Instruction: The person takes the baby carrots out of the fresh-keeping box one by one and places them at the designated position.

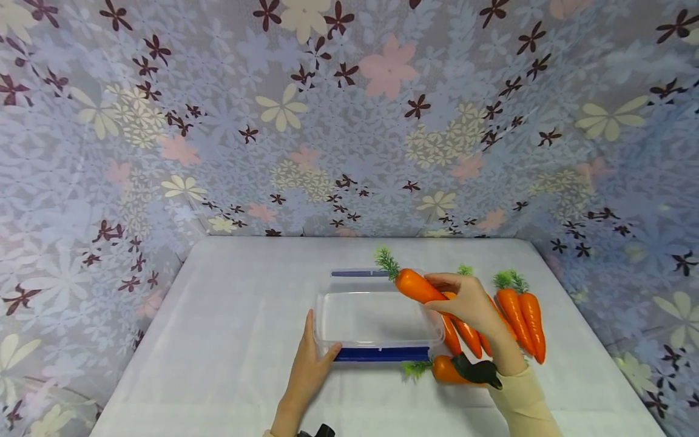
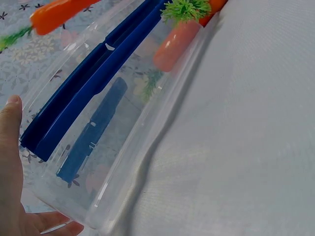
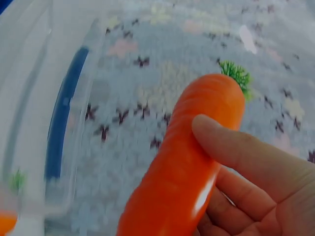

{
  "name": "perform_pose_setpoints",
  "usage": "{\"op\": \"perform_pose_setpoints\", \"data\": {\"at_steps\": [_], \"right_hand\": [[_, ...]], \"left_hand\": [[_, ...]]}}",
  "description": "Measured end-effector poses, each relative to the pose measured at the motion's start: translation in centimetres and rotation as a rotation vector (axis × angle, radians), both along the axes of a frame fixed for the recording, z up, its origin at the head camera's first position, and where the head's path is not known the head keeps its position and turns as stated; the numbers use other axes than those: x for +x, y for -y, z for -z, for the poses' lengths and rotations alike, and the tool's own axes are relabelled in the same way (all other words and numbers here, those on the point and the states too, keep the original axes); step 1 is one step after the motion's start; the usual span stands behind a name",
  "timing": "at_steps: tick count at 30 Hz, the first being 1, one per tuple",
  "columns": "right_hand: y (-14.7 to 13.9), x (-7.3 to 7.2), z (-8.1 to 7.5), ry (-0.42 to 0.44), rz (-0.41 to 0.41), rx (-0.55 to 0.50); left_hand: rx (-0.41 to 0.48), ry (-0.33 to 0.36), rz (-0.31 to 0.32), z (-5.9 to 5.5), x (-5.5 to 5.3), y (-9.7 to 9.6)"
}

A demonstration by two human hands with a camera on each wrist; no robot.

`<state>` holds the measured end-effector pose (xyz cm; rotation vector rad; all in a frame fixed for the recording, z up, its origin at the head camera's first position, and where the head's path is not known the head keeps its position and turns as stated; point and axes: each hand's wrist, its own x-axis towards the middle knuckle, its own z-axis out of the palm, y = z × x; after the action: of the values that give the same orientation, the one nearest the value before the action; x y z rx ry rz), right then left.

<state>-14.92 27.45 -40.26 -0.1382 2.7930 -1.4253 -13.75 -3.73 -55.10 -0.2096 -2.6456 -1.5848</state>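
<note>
A clear plastic container with blue side clips stands on the table. My left hand holds its front left corner, thumb at the front and fingers along the left side. In the left wrist view, the fingers of that hand reach around the end of the container. Above the container's right end, my right hand grips an orange carrot with its green top pointing away to the left. The right wrist view has the thumb pressed along the carrot, fingers beneath it.
Several carrots lie right of the container, partly hidden by my right arm. Two carrots lie farther right. Another carrot sits by the container's front right corner, partly behind a black wrist strap. A flowered backdrop surrounds the white table.
</note>
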Motion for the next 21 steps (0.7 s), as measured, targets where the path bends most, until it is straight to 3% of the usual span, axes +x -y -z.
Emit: {"op": "perform_pose_setpoints", "data": {"at_steps": [8, 17, 21], "right_hand": [[-4.7, 2.5, 0.6, -0.045, 0.071, 0.098], [-10.8, 6.2, 2.6, -0.009, 0.147, 0.191], [-13.2, 7.9, 3.8, -0.007, 0.179, 0.180]], "left_hand": [[-0.013, 0.007, -0.002, 0.0, -0.1, 0.1], [0.004, 0.043, -0.005, -0.1, 0.1, -0.1], [0.000, 0.043, 0.001, -0.2, 0.1, -0.1]]}}
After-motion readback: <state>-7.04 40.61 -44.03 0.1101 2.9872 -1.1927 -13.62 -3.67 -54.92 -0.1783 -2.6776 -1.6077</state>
